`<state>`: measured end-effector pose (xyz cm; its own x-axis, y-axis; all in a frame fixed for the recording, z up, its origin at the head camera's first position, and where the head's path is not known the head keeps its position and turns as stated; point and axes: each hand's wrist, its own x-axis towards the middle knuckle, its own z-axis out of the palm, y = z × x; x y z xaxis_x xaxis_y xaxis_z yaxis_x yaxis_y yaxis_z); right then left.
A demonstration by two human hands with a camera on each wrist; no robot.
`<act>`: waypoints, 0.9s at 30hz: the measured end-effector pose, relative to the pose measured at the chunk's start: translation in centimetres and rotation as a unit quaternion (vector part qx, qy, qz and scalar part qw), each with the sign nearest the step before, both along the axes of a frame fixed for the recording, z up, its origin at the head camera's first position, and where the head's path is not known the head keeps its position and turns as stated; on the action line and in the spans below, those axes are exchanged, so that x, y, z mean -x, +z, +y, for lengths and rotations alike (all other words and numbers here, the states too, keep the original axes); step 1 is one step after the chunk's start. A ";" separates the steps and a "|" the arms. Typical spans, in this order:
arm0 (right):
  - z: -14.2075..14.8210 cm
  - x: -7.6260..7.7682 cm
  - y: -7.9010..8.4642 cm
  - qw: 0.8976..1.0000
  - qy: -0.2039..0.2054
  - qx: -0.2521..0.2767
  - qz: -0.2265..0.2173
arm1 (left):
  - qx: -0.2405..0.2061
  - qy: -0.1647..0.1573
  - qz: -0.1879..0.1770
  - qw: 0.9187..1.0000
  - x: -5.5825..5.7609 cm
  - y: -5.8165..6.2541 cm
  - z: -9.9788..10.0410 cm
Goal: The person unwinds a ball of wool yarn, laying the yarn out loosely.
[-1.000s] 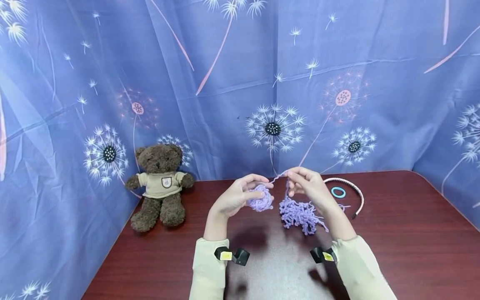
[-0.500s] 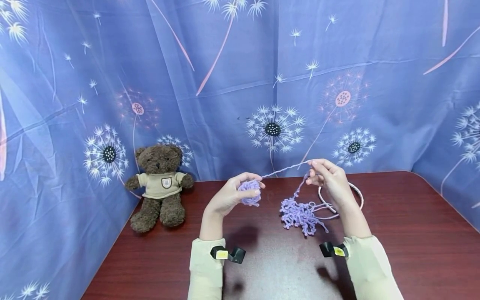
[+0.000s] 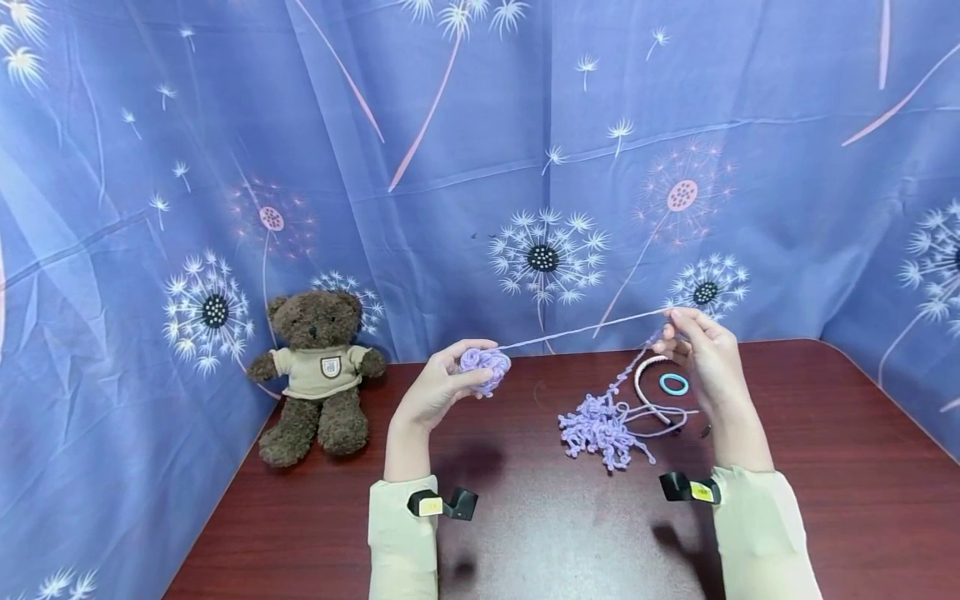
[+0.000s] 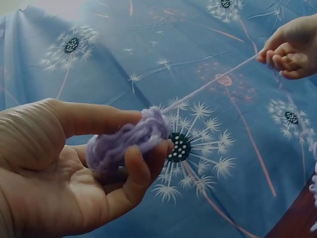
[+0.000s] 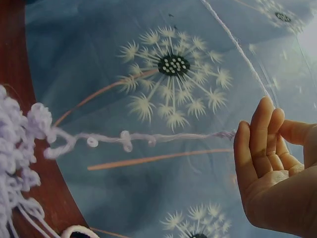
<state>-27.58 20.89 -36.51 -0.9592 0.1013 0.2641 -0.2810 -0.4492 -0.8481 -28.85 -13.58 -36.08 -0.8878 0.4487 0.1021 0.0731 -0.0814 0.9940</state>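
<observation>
The left grip (image 3: 437,387) is curling round the ball of yarn (image 3: 483,362), thumb and fingers pressing on its coils, and is holding it above the desk (image 3: 540,517), left of the yarn pile (image 3: 600,427). The right grip (image 3: 711,357) is pinching the strand (image 3: 582,330), which is running straight and apparently taut from the ball; exact finger contact is partly hidden. From the same fingers a looser, kinked length (image 5: 173,137) is trailing down to the pile. Judged risks: a harder pull could be slipping the ball from the left grip or loosening its coils; curls in the pile could be snagging into a knot; stray ends crossing the headband (image 3: 639,383) could be catching it. Containers: none showing; the pile is lying directly on the desk, with a blue ring (image 3: 673,392) lying near the headband.
</observation>
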 end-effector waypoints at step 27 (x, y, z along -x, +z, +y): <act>5.0 0.0 -1.3 0.989 -0.049 0.142 0.011 | -0.105 0.159 -0.070 0.979 0.3 0.4 -2.8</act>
